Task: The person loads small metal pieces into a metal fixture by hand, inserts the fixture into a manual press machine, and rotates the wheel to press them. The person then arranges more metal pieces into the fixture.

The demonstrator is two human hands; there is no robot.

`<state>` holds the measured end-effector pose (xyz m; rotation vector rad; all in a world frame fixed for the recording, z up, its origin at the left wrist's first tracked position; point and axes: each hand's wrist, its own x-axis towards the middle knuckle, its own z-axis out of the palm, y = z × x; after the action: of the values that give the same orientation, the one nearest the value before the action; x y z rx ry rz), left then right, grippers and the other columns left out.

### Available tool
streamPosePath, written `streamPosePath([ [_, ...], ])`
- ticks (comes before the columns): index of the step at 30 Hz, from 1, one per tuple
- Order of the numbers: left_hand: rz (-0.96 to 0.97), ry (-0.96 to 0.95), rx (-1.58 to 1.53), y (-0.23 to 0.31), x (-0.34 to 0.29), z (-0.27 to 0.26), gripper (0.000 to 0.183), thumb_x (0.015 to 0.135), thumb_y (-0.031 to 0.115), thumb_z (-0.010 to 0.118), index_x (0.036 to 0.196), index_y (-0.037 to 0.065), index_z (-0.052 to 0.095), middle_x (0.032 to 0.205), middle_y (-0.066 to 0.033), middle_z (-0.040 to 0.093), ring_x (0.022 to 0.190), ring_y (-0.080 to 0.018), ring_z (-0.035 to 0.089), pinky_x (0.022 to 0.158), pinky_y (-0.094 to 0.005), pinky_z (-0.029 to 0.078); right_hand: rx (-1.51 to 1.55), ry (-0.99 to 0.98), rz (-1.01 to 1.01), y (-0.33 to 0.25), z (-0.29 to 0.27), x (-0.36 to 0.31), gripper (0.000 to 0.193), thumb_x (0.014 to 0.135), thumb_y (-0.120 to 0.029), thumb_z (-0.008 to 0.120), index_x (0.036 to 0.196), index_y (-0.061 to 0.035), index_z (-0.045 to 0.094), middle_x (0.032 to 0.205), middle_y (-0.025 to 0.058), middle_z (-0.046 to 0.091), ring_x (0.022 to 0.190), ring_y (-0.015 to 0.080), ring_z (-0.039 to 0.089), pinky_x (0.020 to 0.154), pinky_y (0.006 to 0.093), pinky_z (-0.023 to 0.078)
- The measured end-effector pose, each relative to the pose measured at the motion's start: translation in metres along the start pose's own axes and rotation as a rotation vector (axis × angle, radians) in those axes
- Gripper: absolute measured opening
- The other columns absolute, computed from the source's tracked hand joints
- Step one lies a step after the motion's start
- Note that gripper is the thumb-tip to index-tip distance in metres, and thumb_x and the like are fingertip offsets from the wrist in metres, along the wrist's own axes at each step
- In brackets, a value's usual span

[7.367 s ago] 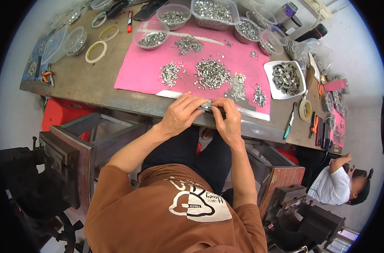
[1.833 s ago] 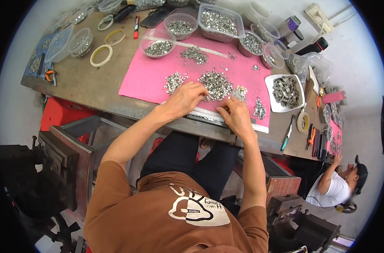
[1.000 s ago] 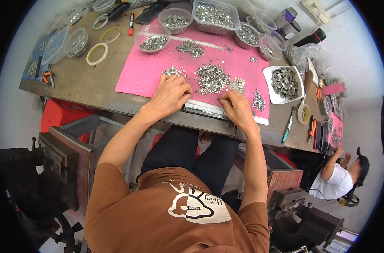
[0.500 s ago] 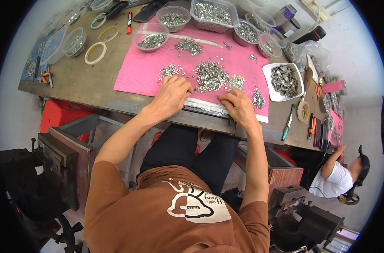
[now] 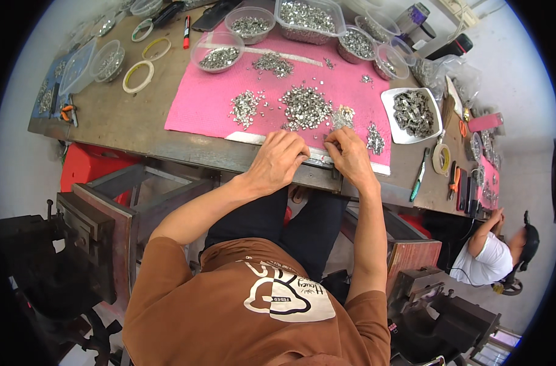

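Observation:
At the near edge of the pink mat [image 5: 204, 104], my left hand [image 5: 276, 160] is closed, fingertips pinched on something I cannot make out. Close to its right, my right hand [image 5: 353, 160] is closed too, thumb against forefinger, what it holds too small to name. Between and below them runs a narrow bar [image 5: 317, 160] along the table edge, partly hidden by the left hand. Just beyond my hands lies a large pile of small shiny metal pieces [image 5: 304, 108]. A smaller pile of metal pieces [image 5: 245, 107] is to its left, and a pale little heap [image 5: 343, 117] lies by my right fingers.
Clear tubs [image 5: 311, 38] of metal pieces line the back. A white dish [image 5: 433, 129] of metal parts stands at right, near a green-handled tool [image 5: 419, 177] and tape roll [image 5: 441, 160]. Tape rings [image 5: 137, 77] lie left. A co-worker [image 5: 486, 256] sits far right.
My left hand has moved right and slightly nearer me, away from the left pile, coming close to my right hand. The right hand has shifted only a little.

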<state>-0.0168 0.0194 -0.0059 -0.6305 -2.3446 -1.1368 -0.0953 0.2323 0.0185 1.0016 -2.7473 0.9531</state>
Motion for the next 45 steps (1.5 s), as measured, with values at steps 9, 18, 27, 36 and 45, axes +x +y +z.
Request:
streamPosePath([
  [9, 0.040, -0.024, 0.086, 0.000, 0.000, -0.003, 0.016, 0.085, 0.001, 0.070, 0.098, 0.002, 0.061, 0.095, -0.0116, 0.062, 0.087, -0.0313, 0.063, 0.078, -0.0419, 0.051, 0.258, 0.255, 0.096, -0.019, 0.010, -0.026, 0.009, 0.094, -0.001, 0.067, 0.099, 0.0019, 0.061, 0.088, 0.0146, 0.068, 0.080, 0.0272, 0.068, 0.074, 0.0371, 0.053],
  [18, 0.133, 0.026, 0.166, -0.004, -0.013, -0.003, 0.026, 0.084, 0.007, 0.075, 0.110, 0.005, 0.069, 0.108, -0.0105, 0.067, 0.100, -0.0307, 0.065, 0.092, -0.0455, 0.053, 0.257, 0.272, 0.001, -0.039, 0.030, -0.036, 0.009, 0.089, 0.002, 0.068, 0.095, 0.0008, 0.061, 0.096, 0.0120, 0.065, 0.087, 0.0256, 0.063, 0.079, 0.0347, 0.050],
  [27, -0.030, 0.093, 0.130, -0.008, -0.028, -0.013, 0.028, 0.086, 0.008, 0.074, 0.114, 0.008, 0.073, 0.120, -0.0073, 0.070, 0.118, -0.0300, 0.061, 0.113, -0.0535, 0.038, 0.076, 0.295, -0.079, -0.041, 0.041, -0.034, 0.014, 0.086, 0.003, 0.071, 0.095, -0.0011, 0.061, 0.094, 0.0126, 0.065, 0.086, 0.0301, 0.061, 0.079, 0.0396, 0.048],
  [36, -0.074, 0.122, 0.302, -0.044, 0.004, -0.040, 0.010, 0.086, 0.016, 0.074, 0.095, 0.010, 0.073, 0.090, -0.0027, 0.066, 0.090, -0.0234, 0.057, 0.095, -0.0410, 0.039, -0.106, 0.317, -0.244, -0.044, 0.036, -0.032, 0.020, 0.080, 0.004, 0.074, 0.096, -0.0031, 0.063, 0.095, 0.0102, 0.065, 0.086, 0.0301, 0.061, 0.079, 0.0408, 0.046],
  [45, -0.141, -0.026, 0.336, -0.053, 0.016, -0.032, 0.012, 0.084, 0.023, 0.078, 0.091, 0.013, 0.074, 0.094, -0.0014, 0.063, 0.100, -0.0223, 0.056, 0.104, -0.0486, 0.031, -0.117, 0.219, -0.303, -0.042, 0.024, -0.025, 0.022, 0.078, 0.004, 0.074, 0.095, -0.0041, 0.064, 0.095, 0.0090, 0.066, 0.085, 0.0285, 0.063, 0.077, 0.0394, 0.046],
])
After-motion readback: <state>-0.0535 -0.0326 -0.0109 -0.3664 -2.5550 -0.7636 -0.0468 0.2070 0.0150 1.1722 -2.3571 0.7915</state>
